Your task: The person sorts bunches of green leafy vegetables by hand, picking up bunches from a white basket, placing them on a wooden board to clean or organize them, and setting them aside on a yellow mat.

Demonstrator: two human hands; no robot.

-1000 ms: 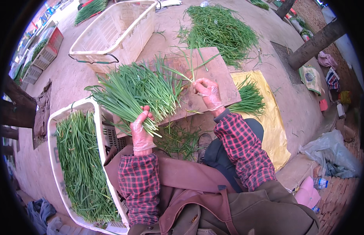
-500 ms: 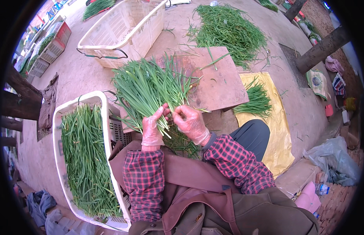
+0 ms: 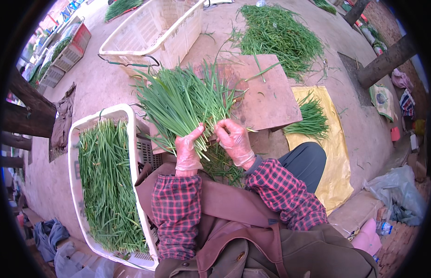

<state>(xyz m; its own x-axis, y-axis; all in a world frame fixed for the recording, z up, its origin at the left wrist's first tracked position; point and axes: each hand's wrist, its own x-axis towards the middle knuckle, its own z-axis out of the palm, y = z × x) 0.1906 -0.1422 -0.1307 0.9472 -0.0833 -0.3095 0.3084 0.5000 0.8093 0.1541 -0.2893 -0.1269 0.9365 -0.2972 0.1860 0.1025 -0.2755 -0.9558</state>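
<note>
Thin clear gloves cover both my hands. My left hand (image 3: 188, 152) is closed round the pale stem ends of a bunch of garlic chives (image 3: 171, 99). The bunch's long green blades fan up and away over a reddish-brown board (image 3: 266, 104). Close to the right of those stems, my right hand (image 3: 235, 142) is curled with thumb and fingers pinched; whatever lies between the fingertips is too small to make out. More loose chives (image 3: 220, 99) rest on the board beyond my hands. Cut greens also lie below, between my hands and my lap.
At my left stands a white crate (image 3: 132, 185) packed with chives. Another white crate (image 3: 155, 48) is beyond the board. A heap of chives (image 3: 280, 39) lies on the ground at the far right, and a small bundle (image 3: 310, 118) on a yellow sheet (image 3: 333, 157). Posts (image 3: 387, 62) flank the area.
My right hand has drawn slightly away from the stems, widening the gap between my hands. The left keeps its hold on the chives. The whole view has shifted a little.
</note>
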